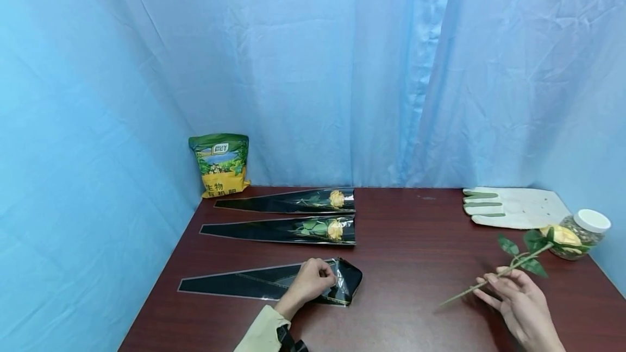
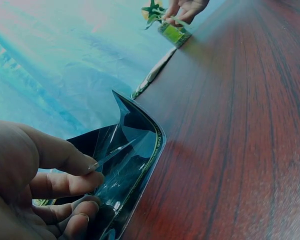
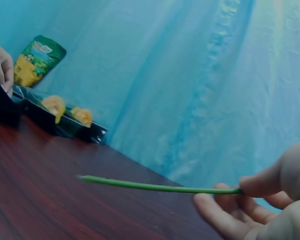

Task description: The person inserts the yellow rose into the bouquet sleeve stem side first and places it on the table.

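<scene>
My left hand (image 1: 313, 280) pinches the clear front film of a black flower sleeve (image 1: 225, 282) near its wide right end. In the left wrist view the thumb and forefinger lift that film (image 2: 117, 154), and the mouth of the sleeve gapes. At the right, my right hand (image 1: 520, 306) holds a yellow rose (image 1: 562, 235) by its green stem (image 3: 145, 186), between thumb and fingers. The bloom points up and away to the right, the bare stem end down toward the left. Green leaves (image 1: 534, 240) stand out below the bloom.
Two black sleeves (image 1: 254, 231) with yellow roses inside lie farther back. A green and yellow bag (image 1: 220, 164) stands at the back left. Back right are a white glove (image 1: 523, 205) and a white-lidded jar (image 1: 589, 227), partly behind the rose. Blue curtains (image 1: 303, 69) enclose the table (image 1: 406, 265).
</scene>
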Demonstrator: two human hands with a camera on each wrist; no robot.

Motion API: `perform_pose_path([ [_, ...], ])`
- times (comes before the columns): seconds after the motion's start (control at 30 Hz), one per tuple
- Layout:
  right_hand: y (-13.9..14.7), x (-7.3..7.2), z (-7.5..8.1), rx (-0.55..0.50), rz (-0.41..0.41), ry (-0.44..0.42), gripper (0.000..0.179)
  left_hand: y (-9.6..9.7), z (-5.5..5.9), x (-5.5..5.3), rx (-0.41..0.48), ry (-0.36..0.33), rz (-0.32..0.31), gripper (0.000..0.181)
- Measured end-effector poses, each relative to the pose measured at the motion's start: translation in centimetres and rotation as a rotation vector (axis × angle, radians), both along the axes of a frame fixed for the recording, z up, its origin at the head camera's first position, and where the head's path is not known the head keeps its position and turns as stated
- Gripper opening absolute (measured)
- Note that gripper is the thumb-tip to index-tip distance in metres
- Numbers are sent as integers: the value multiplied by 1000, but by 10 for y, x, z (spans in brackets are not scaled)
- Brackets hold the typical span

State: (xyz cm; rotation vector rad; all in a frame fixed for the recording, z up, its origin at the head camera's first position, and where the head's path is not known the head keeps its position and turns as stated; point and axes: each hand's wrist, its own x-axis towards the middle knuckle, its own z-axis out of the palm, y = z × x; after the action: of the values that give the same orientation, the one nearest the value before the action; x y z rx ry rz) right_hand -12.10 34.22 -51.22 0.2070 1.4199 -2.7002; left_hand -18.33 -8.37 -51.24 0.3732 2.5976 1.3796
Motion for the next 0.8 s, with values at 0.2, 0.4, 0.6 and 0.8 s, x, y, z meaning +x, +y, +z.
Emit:
perform_pose_path([
  [0.2,-16,-4,4,-52,-173,56,26,0,0,-1,-7,8,-2,16],
  [0.4,-27,-9,11,-146,-307,103,25,0,0,-1,-19,11,-4,16],
  [0.6,-40,-17,21,-269,-426,153,27,0,-1,-1,-17,14,-7,16],
  [0.8,-54,-27,35,-345,-526,180,28,-1,-1,0,-8,13,-7,16],
])
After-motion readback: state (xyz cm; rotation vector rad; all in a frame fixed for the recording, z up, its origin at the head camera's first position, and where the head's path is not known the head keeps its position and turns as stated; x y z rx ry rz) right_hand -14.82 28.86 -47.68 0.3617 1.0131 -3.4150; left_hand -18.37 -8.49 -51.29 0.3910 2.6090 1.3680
